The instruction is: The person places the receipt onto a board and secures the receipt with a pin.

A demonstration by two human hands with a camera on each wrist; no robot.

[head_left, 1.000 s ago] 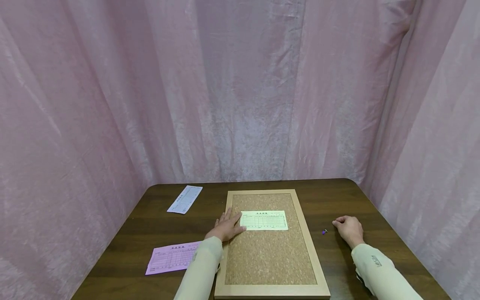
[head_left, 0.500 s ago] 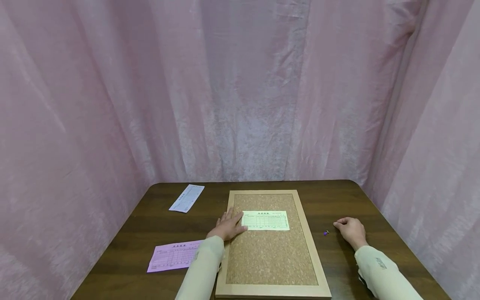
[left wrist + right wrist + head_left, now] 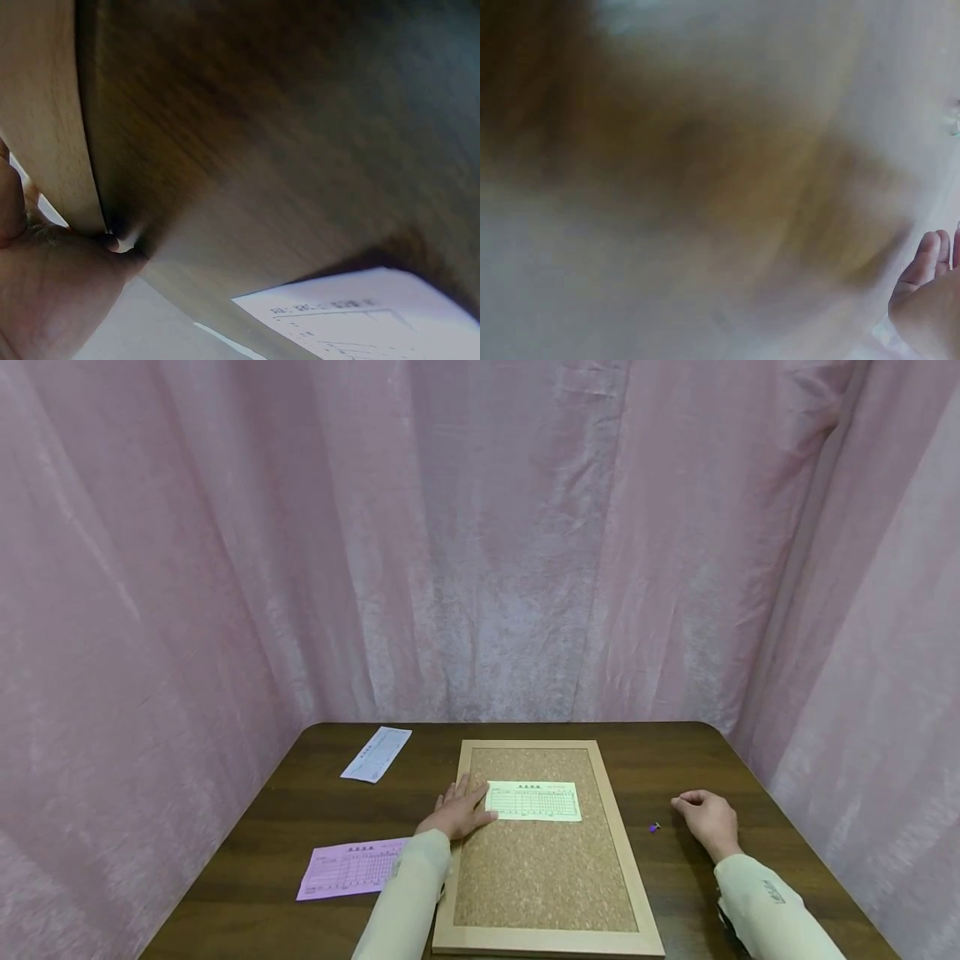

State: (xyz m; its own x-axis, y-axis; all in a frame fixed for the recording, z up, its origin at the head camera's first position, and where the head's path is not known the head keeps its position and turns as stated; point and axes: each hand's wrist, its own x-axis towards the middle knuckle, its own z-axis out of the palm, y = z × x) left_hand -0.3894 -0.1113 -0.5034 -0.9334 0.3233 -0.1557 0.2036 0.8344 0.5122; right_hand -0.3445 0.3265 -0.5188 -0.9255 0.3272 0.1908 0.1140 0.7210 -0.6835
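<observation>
My left hand (image 3: 456,814) rests with spread, straight fingers over the left frame of a corkboard (image 3: 547,881). Its thumb and a fingertip reach the left edge of a pale green printed slip (image 3: 534,801), which lies across the cork's upper half. In the left wrist view, the left hand (image 3: 60,285) is against the board's wooden side (image 3: 45,90). My right hand (image 3: 707,823) rests on the table right of the board, fingers loosely curled, with nothing visible between them. Small purple and metallic pins (image 3: 655,827) lie just left of it. The right wrist view shows the right hand (image 3: 930,289) at its edge.
A purple printed slip (image 3: 348,868) lies left of the board, partly behind the left sleeve (image 3: 405,893). Farther back, a white slip (image 3: 377,754) lies on the dark wooden table (image 3: 255,877). Pink curtains (image 3: 510,543) hang around the table.
The whole head view has shifted slightly, so everything sits a little farther right. Both hands, the slips and the pins keep their places on the table and board.
</observation>
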